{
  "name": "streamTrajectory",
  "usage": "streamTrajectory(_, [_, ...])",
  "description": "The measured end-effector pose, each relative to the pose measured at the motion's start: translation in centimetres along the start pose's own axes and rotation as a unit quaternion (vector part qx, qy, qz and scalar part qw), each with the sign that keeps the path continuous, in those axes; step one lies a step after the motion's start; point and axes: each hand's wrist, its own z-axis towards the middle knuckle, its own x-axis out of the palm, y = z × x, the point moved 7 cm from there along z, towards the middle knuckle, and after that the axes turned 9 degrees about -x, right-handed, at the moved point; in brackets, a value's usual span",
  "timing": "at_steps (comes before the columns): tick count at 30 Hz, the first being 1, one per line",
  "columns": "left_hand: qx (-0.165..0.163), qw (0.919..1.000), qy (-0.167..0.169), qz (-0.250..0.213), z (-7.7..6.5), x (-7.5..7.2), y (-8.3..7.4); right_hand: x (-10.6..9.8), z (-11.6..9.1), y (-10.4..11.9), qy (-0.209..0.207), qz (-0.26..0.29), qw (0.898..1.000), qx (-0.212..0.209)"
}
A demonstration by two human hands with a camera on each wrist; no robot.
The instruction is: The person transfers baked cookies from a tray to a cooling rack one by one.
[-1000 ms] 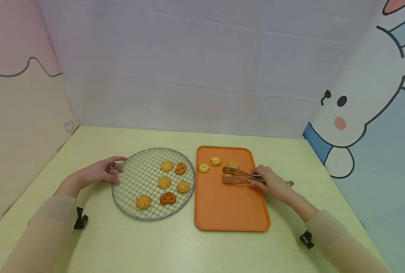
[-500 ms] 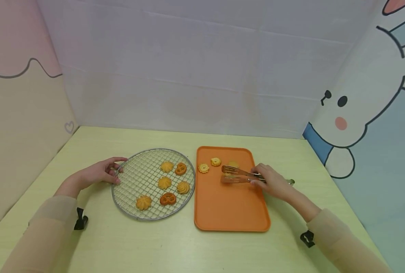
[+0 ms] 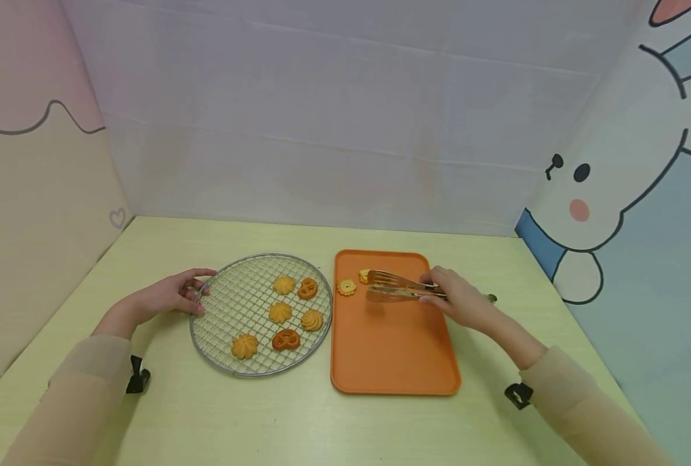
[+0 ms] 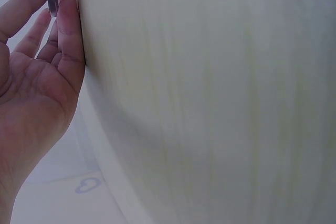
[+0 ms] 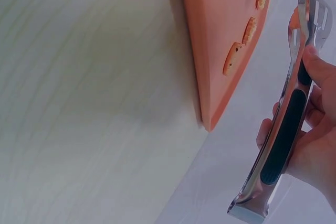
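My right hand (image 3: pixel 458 299) grips metal tongs with dark handle pads (image 5: pixel 283 137) above the orange tray (image 3: pixel 392 362). An orange piece (image 5: pixel 295 20), probably a cookie, shows between the tong heads in the right wrist view. On the tray, a scalloped cookie (image 3: pixel 347 287) lies at the left, and another (image 3: pixel 364 276) is partly covered by the tongs. A dotted cookie (image 5: pixel 233 59) also shows on the tray from the right wrist. My left hand (image 3: pixel 167 299) pinches the left rim of a round wire rack (image 3: pixel 219 310).
Cookies and two pretzels (image 3: pixel 286 340) lie on the rack, mostly toward its right side. Rack and tray stand side by side, almost touching, on the pale table (image 3: pixel 234 421). A wall (image 3: pixel 322 116) rises behind, with printed panels at both sides.
My right hand has raised the tongs off the tray and shifted them slightly away and left, with an orange piece in them. The left hand stays on the rack rim.
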Motion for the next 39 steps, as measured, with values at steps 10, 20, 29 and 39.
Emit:
streamTrajectory(10, [0.001,1.0000,-0.001,0.005,0.0,0.1,0.0,-1.3,2.0,1.6,-0.003,0.011,1.000,-0.002])
streamTrajectory(20, [0.006,1.0000,0.000,0.004,0.1,0.1,0.0,-2.3,4.1,3.5,-0.031,0.018,0.999,-0.032])
streamTrajectory(29, [0.006,1.0000,0.001,-0.003,-0.3,0.0,-0.3,-2.4,7.1,5.8,-0.025,0.025,0.999,-0.032])
streamTrajectory(39, [0.009,0.9999,0.003,-0.008,-0.4,0.1,-0.6,-1.5,10.6,8.3,-0.014,0.028,0.998,-0.046])
